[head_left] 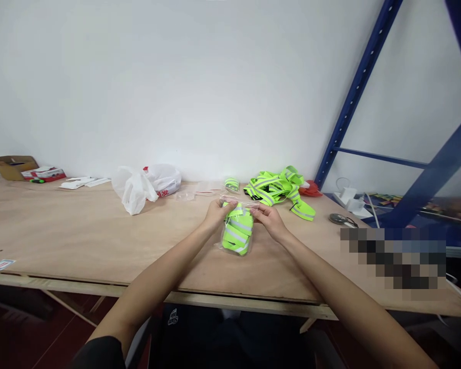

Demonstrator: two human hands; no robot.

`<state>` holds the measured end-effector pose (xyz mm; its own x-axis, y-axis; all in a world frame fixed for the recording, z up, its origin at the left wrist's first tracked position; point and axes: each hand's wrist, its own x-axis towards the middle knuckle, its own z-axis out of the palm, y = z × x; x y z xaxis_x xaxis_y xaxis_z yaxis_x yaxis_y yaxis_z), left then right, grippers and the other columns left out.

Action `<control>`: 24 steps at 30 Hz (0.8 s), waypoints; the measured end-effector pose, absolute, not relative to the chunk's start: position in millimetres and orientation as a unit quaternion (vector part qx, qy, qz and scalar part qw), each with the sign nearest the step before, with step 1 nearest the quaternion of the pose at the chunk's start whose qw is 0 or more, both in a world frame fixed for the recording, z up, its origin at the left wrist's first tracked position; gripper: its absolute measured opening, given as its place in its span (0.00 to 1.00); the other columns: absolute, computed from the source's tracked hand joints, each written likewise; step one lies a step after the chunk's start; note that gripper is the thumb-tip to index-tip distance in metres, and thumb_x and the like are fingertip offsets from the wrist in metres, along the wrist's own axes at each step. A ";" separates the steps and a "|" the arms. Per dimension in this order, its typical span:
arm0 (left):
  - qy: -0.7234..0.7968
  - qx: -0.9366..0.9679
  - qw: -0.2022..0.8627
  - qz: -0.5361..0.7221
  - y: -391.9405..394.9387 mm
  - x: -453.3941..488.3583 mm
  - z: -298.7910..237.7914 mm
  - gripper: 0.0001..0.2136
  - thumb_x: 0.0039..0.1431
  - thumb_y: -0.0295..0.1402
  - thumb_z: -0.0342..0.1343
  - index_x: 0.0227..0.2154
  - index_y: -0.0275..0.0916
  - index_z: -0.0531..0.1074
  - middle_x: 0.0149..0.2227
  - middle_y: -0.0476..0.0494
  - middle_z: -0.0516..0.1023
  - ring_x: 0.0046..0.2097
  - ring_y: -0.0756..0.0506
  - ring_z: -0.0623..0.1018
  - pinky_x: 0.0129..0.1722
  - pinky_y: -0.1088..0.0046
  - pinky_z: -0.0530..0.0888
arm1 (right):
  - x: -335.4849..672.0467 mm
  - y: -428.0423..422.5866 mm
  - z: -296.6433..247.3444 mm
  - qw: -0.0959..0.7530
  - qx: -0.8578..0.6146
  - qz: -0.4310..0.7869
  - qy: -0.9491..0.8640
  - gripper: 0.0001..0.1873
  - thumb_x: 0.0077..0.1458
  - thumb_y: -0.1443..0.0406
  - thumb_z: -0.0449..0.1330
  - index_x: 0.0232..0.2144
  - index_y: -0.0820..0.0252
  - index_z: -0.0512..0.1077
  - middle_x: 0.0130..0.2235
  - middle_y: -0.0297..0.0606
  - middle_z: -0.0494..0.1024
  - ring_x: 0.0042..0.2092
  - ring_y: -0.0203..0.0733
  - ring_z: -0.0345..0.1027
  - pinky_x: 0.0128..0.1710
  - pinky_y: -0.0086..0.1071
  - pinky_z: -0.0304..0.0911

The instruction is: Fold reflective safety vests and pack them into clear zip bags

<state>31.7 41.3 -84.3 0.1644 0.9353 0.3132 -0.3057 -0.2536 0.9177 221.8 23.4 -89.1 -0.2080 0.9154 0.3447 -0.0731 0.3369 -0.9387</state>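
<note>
Both hands hold a clear zip bag (218, 247) by its top edge, above the near middle of the table. Inside it lies a folded neon-yellow reflective strap (238, 229) with silvery bands. My left hand (217, 212) pinches the upper left of the bag, thumb on the front. At the upper right corner, my right hand (269, 219) grips the bag with thumb and fingers. A reddish seal line runs along the top between them. Behind the hands sits another packed neon bundle (231, 184). A loose heap of neon reflective straps (271, 185) lies to its right.
On the wooden table (80, 230), white plastic bags (134, 189) and flat clear bags (207, 188) lie at the back. A cardboard box (13, 166) stands far left. A dark round object (338, 219) lies right, near a blue metal frame (353, 97). A pixelated patch covers the right edge.
</note>
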 end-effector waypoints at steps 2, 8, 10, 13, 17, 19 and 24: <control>0.295 0.543 0.534 0.577 40.4 32.8 -85.1 0.20 0.44 0.46 0.71 0.27 0.32 0.77 0.26 0.45 0.80 0.29 0.47 0.77 0.31 0.72 0.72 | 220.5 24.1 -90.0 0.530 -0.342 0.473 -0.616 0.23 0.43 0.47 0.71 0.34 0.57 0.79 0.36 0.38 0.82 0.37 0.45 0.76 0.39 0.39 0.73; 0.284 0.554 0.548 0.559 39.2 35.0 -89.6 0.21 0.44 0.47 0.71 0.31 0.33 0.77 0.30 0.44 0.81 0.31 0.45 0.79 0.33 0.72 0.73 | 219.8 28.2 -93.9 0.555 -0.347 0.444 -0.612 0.22 0.39 0.49 0.73 0.31 0.57 0.76 0.32 0.37 0.81 0.35 0.44 0.74 0.37 0.37 0.72; 0.281 0.556 0.554 0.552 39.2 35.4 -91.7 0.21 0.43 0.46 0.72 0.31 0.33 0.77 0.31 0.44 0.81 0.32 0.45 0.79 0.34 0.71 0.73 | 220.6 29.1 -95.1 0.558 -0.347 0.429 -0.619 0.22 0.39 0.49 0.73 0.29 0.58 0.75 0.31 0.36 0.81 0.34 0.43 0.74 0.35 0.36 0.71; 0.284 0.558 0.562 0.540 39.1 35.4 -94.4 0.21 0.44 0.47 0.71 0.32 0.33 0.77 0.31 0.42 0.81 0.32 0.45 0.79 0.35 0.71 0.73 | 221.6 30.1 -96.2 0.557 -0.348 0.430 -0.620 0.22 0.39 0.49 0.73 0.28 0.58 0.75 0.32 0.37 0.81 0.34 0.44 0.74 0.36 0.36 0.70; 0.296 0.557 0.562 0.535 38.9 34.1 -96.0 0.23 0.47 0.50 0.69 0.31 0.31 0.79 0.30 0.40 0.81 0.32 0.44 0.78 0.33 0.71 0.71 | 223.2 31.0 -95.9 0.565 -0.354 0.431 -0.608 0.23 0.37 0.49 0.74 0.29 0.58 0.77 0.33 0.39 0.82 0.35 0.45 0.75 0.38 0.37 0.70; 0.299 0.555 0.562 0.535 39.1 33.2 -96.4 0.23 0.46 0.50 0.69 0.31 0.31 0.80 0.30 0.41 0.81 0.31 0.45 0.77 0.32 0.72 0.70 | 224.5 30.6 -95.0 0.563 -0.361 0.429 -0.607 0.23 0.37 0.48 0.74 0.28 0.59 0.77 0.33 0.40 0.82 0.35 0.45 0.75 0.37 0.37 0.70; 0.296 0.539 0.588 0.526 43.4 30.4 -97.0 0.23 0.46 0.51 0.69 0.28 0.31 0.78 0.26 0.42 0.79 0.28 0.47 0.75 0.29 0.72 0.68 | 229.6 27.8 -93.7 0.548 -0.377 0.448 -0.598 0.24 0.40 0.47 0.72 0.32 0.59 0.78 0.33 0.40 0.82 0.34 0.44 0.75 0.33 0.36 0.71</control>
